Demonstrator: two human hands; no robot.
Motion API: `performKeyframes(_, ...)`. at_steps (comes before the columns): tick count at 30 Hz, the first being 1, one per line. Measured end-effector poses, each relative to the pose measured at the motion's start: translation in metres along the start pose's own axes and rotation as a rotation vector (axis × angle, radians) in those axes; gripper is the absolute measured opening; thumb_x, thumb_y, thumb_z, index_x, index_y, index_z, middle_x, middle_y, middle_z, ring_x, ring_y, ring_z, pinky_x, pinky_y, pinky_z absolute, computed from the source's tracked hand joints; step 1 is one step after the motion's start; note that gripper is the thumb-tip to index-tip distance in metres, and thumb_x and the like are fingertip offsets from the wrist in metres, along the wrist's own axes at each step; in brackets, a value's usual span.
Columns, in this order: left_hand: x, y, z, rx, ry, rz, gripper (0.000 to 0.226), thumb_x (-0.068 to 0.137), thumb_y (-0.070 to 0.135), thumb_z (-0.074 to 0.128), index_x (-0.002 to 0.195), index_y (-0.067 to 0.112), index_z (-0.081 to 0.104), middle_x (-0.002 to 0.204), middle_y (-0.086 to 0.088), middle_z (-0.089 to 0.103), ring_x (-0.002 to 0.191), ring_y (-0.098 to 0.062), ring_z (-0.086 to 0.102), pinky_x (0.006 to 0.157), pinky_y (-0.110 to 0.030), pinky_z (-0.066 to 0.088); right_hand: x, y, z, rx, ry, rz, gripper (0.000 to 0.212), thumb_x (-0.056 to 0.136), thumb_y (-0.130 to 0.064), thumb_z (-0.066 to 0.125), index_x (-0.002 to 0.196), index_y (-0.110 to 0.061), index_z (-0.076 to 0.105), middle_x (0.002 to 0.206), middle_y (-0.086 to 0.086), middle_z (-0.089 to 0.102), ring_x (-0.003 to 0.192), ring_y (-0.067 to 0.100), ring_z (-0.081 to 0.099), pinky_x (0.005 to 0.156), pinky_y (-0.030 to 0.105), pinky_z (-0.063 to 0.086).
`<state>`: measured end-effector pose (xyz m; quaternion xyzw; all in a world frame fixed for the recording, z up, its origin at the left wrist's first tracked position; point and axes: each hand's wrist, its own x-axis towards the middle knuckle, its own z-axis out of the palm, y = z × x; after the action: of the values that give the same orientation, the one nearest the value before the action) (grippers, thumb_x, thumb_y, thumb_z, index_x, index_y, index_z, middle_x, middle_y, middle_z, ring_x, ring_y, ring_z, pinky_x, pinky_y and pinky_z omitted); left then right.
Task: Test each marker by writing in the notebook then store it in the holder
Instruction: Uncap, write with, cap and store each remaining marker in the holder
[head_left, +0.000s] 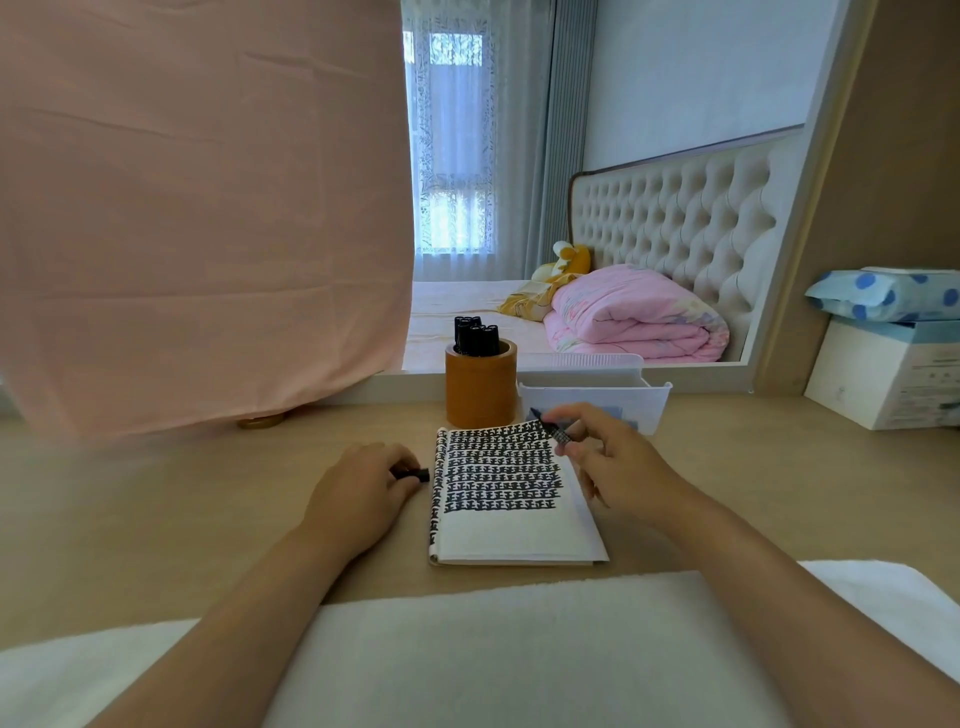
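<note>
Black marker (551, 429) pinched in right hand (613, 457) above notebook (511, 525); left hand (358, 488) grips cap (415, 474).

two hands show: the left hand (358, 486) at centre frame and the right hand (610, 457) to its right. one open notebook (511, 525) lies between them on the worktop (156, 519). one marker (551, 427) is in the right hand; one black cap or marker end (413, 474) shows at the left hand. one orange holder (480, 389) stands at upper centre, with about five black markers (475, 338) in it; the exact count is unclear. one white bin (597, 392) sits beside it.
</note>
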<state>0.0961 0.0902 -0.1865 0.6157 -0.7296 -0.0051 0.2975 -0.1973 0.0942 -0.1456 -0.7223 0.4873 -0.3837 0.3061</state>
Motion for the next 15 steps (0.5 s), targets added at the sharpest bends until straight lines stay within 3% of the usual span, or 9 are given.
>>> performKeyframes(2, 0.001, 0.002, 0.003, 0.024, -0.002, 0.011, 0.010, 0.090, 0.037, 0.064, 0.100, 0.035, 0.065, 0.091, 0.012, 0.057, 0.093, -0.011, 0.045, 0.075, -0.030, 0.040, -0.001, -0.002, -0.001, 0.035, 0.009, -0.001, 0.030, 0.103, -0.007, 0.042, 0.102, -0.027, 0.066, 0.090, -0.005, 0.064, 0.058, 0.018, 0.059, 0.047, 0.025, 0.046)
performKeyframes(5, 0.002, 0.004, 0.004, 0.037, -0.014, 0.003, 0.012, 0.091, 0.038, 0.061, 0.102, 0.036, 0.066, 0.095, 0.011, 0.055, 0.100, -0.013, 0.046, 0.080, -0.030, 0.041, -0.003, -0.004, -0.003, 0.205, -0.014, 0.033, 0.043, 0.102, 0.003, 0.034, 0.104, -0.019, 0.071, 0.099, 0.003, 0.065, 0.066, 0.023, 0.064, 0.052, 0.028, 0.053)
performKeyframes(8, 0.001, 0.005, 0.004, 0.033, -0.014, -0.013, 0.020, 0.092, 0.042, 0.060, 0.109, 0.034, 0.064, 0.103, 0.009, 0.053, 0.104, -0.014, 0.048, 0.083, -0.031, 0.044, -0.002, -0.006, -0.007, 0.321, -0.070, 0.081, 0.056, 0.094, 0.019, 0.032, 0.116, -0.019, 0.067, 0.098, -0.002, 0.067, 0.081, 0.013, 0.067, 0.065, 0.025, 0.057)
performKeyframes(10, 0.001, 0.012, 0.001, 0.002, 0.034, 0.030, 0.023, 0.092, 0.042, 0.059, 0.113, 0.032, 0.063, 0.107, 0.009, 0.051, 0.098, -0.012, 0.050, 0.081, -0.030, 0.046, -0.003, -0.003, -0.009, 0.329, -0.100, 0.057, 0.055, 0.090, 0.023, 0.041, 0.121, -0.016, 0.064, 0.092, -0.004, 0.064, 0.073, 0.005, 0.066, 0.067, 0.021, 0.055)
performKeyframes(13, -0.003, 0.039, -0.007, -0.111, 0.091, 0.204, 0.016, 0.093, 0.032, 0.060, 0.107, 0.030, 0.067, 0.101, 0.014, 0.052, 0.088, -0.006, 0.051, 0.076, -0.025, 0.045, -0.005, 0.002, -0.012, 0.258, -0.072, 0.003, 0.024, 0.095, -0.004, 0.060, 0.108, -0.022, 0.070, 0.083, -0.001, 0.059, 0.068, 0.011, 0.057, 0.071, 0.030, 0.055)
performKeyframes(15, -0.010, 0.063, -0.010, -0.172, 0.032, 0.329, 0.013, 0.093, 0.029, 0.060, 0.104, 0.030, 0.068, 0.096, 0.017, 0.055, 0.085, -0.003, 0.053, 0.074, -0.023, 0.046, -0.004, 0.003, -0.011, 0.355, -0.061, 0.029, 0.012, 0.099, -0.019, 0.058, 0.092, -0.019, 0.068, 0.072, 0.005, 0.053, 0.061, 0.022, 0.048, 0.061, 0.036, 0.049)
